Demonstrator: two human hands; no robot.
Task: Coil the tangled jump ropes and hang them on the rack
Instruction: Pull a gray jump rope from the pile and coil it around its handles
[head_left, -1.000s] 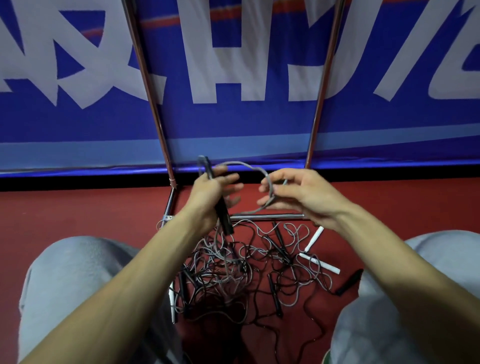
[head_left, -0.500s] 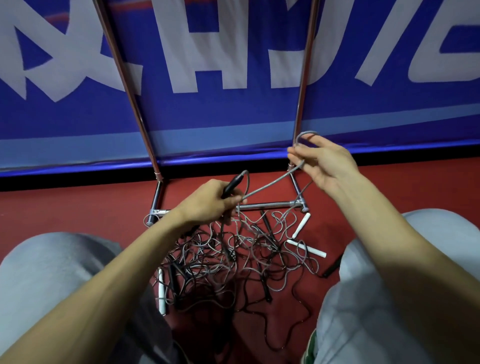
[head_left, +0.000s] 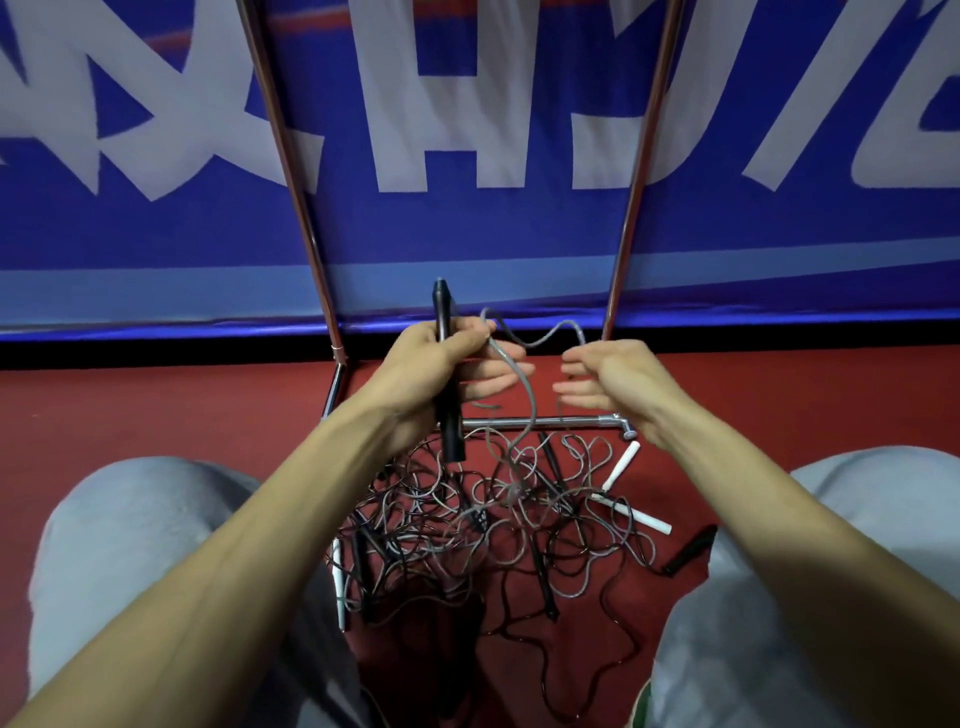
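The left grip (head_left: 423, 366) is clenched round a black handle (head_left: 451, 415), held upright, with the grey cord (head_left: 531, 400) draped across its fingers. The right grip (head_left: 615, 382) sits just beside it, fingers loosely curled; whether it pinches the cord's far bend cannot be told. The cord trails down into the tangled pile (head_left: 467, 535) on the floor (head_left: 156, 405), in front of the rack (head_left: 545, 422). To coil well, the person should probably lay even loops onto the left grip, feeding the cord slowly so snags below loosen rather than tighten.
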